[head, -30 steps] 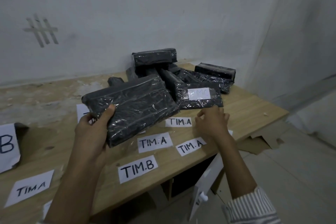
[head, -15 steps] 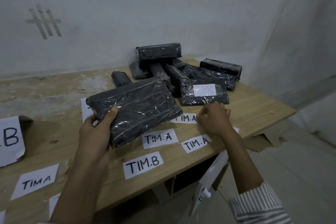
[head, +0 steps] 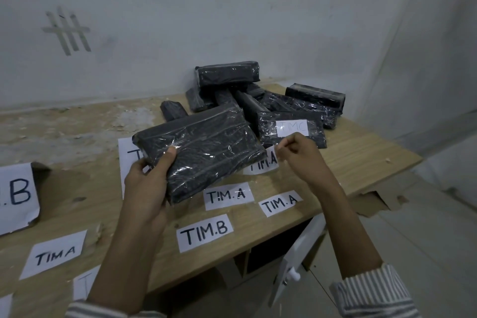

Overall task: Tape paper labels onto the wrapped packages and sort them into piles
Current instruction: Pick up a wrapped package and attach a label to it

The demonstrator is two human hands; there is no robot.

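At the left of the table [head: 361, 162] lie a B sheet [head: 15, 196] and a TIM A slip [head: 54, 257]. The left hand [head: 147, 183] grips a wrapped package [head: 204, 152] by its near corner, thumb on top, holding it tilted above the loose slips. Just to the right, the right hand [head: 300, 157] pinches the edge of a TIM.A label [head: 263, 162] with curled fingers. Behind it lies the pile [head: 309, 103], with a TIM C package [head: 293, 128] in front.
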